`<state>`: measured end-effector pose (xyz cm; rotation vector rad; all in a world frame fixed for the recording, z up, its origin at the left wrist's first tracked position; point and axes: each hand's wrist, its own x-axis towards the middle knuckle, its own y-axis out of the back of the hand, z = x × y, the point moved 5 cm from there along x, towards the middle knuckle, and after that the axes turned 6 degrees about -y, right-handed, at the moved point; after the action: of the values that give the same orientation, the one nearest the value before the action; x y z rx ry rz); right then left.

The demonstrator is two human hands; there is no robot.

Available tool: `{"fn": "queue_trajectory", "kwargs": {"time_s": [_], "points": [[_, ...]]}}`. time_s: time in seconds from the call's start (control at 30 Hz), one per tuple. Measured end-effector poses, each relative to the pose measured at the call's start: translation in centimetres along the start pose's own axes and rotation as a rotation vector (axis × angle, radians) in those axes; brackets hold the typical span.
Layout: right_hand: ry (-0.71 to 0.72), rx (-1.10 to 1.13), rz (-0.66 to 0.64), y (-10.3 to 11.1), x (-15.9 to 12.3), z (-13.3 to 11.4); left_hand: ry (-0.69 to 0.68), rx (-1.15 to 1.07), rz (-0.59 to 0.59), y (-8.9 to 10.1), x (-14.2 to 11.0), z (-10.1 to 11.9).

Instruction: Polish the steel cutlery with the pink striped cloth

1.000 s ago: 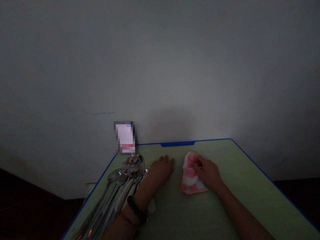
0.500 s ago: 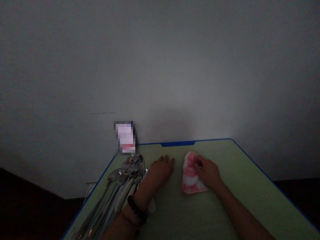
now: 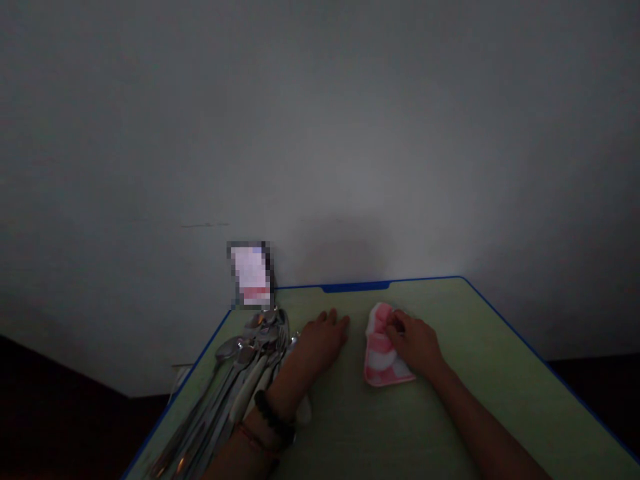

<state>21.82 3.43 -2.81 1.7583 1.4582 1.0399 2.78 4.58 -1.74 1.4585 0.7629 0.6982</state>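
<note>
A small pink and white cloth (image 3: 384,360) lies on the table, its far part folded or bunched. My right hand (image 3: 414,339) pinches the far right part of this cloth between thumb and fingers. To the left, my left hand (image 3: 326,339) lies palm down on the table with its fingers spread, holding nothing. Beside my left forearm is a heap of cutlery (image 3: 245,363), with metal spoons, forks and some pale handles showing. My left wrist and forearm hide part of the heap.
The light green table (image 3: 360,440) has a blue edge and a blue piece (image 3: 356,287) at its far side. A phone-like device with a blurred screen (image 3: 251,275) stands at the far left corner. Close behind the table rises a grey wall (image 3: 340,133).
</note>
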Motion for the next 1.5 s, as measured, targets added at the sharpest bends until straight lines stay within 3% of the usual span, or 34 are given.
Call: {"fn": "queue_trajectory", "kwargs": {"time_s": [0.9, 1.0, 1.1, 1.23, 1.37, 1.5], "points": [[-0.004, -0.017, -0.010, -0.3, 0.1, 0.1, 0.035, -0.089, -0.052, 0.4, 0.0, 0.3], [-0.009, -0.021, -0.017, -0.3, 0.1, 0.1, 0.021, -0.150, -0.102, 1.9, -0.8, -0.4], [-0.016, -0.024, -0.019, -0.2, 0.1, 0.1, 0.003, -0.230, -0.163, 4.9, -2.9, -1.9], [-0.020, -0.023, -0.021, -0.3, 0.1, 0.2, 0.124, -0.351, -0.096, 8.6, -5.7, -4.4], [-0.013, -0.017, -0.027, -0.3, -0.1, 0.2, 0.290, -0.261, -0.257, 7.2, -6.8, -5.9], [-0.008, -0.014, -0.030, -0.3, -0.2, 0.1, 0.363, -0.252, -0.315, 4.5, -6.7, -6.8]]}}
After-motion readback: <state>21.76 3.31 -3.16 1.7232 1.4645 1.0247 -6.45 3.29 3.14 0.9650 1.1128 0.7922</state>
